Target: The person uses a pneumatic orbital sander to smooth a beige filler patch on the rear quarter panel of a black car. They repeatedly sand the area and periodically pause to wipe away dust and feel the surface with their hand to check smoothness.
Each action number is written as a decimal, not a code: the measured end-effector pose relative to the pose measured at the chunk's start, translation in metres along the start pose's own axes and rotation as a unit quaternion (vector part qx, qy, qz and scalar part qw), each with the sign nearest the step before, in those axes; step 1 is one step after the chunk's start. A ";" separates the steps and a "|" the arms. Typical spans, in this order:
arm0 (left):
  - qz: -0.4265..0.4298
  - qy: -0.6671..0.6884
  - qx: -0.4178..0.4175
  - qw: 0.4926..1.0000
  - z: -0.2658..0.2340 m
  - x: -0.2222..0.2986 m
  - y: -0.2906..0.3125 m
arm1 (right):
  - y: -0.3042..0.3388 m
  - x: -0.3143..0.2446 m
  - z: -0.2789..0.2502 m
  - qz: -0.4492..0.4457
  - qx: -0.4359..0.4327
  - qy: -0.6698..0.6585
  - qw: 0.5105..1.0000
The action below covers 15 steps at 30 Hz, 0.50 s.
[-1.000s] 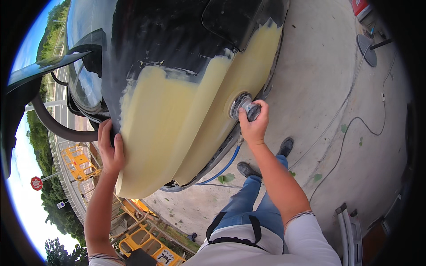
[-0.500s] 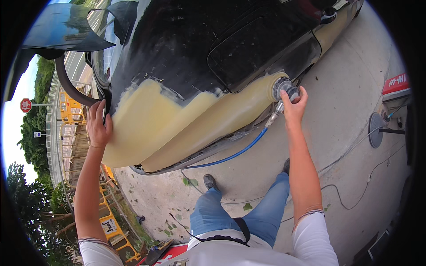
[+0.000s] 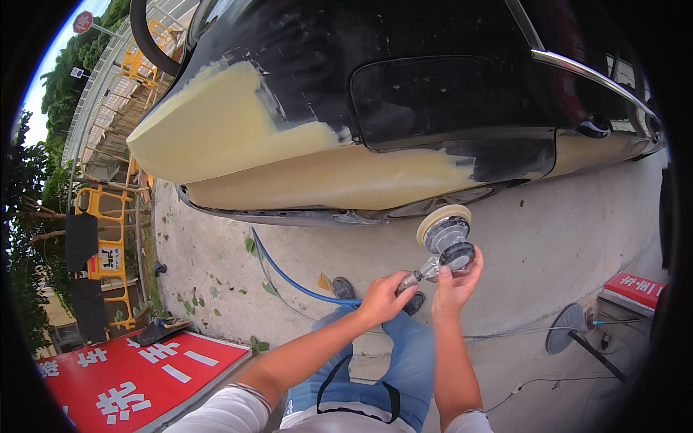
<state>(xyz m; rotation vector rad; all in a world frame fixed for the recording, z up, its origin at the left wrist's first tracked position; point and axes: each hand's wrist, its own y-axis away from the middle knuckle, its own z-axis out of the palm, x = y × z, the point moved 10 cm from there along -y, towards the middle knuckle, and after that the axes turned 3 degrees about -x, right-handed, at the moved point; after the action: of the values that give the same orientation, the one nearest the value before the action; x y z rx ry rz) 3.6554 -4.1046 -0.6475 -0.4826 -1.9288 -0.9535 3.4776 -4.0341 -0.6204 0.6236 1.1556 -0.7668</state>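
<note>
A round air sander (image 3: 449, 232) is held out in front of me, clear of the car, its pale disc tilted up toward the bodywork. My right hand (image 3: 458, 283) is closed around the sander's dark head. Just left of it, my left hand (image 3: 384, 297) wraps around the metal hose connector (image 3: 409, 280) at the sander's inlet. A blue air hose (image 3: 289, 286) curves away to the left. Beyond the tool stands a black car (image 3: 303, 65) with yellowish filler (image 3: 224, 123) over its rear corner and lower side, edged by dull, scuffed paint.
Concrete ground (image 3: 548, 224) lies under my feet. A red sign board (image 3: 144, 379) lies at the lower left, near yellow barriers (image 3: 101, 224). At the right are a round grey disc on a stand (image 3: 565, 328), a red-topped box (image 3: 632, 287) and trailing cables.
The sander has come off the filler and back toward me in my right hand. My left hand has left the car's rear edge and gripped the hose connector. My view has turned rightward.
</note>
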 end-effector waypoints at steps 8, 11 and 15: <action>0.242 0.143 0.174 0.944 0.054 -0.099 -0.043 | 0.019 0.122 -0.008 0.125 -0.232 -0.117 0.957; 0.268 0.157 0.179 0.933 0.092 -0.147 -0.070 | 0.003 0.194 -0.030 0.149 -0.252 -0.078 0.953; 0.321 0.144 0.178 0.919 0.120 -0.190 -0.101 | -0.002 0.258 -0.041 0.204 -0.348 -0.188 0.896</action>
<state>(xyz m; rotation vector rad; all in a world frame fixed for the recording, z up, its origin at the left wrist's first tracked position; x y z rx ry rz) 3.6208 -4.0660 -0.8885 -0.6594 -1.4753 -0.2222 3.5074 -4.0575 -0.8793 0.0878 0.8154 -0.0703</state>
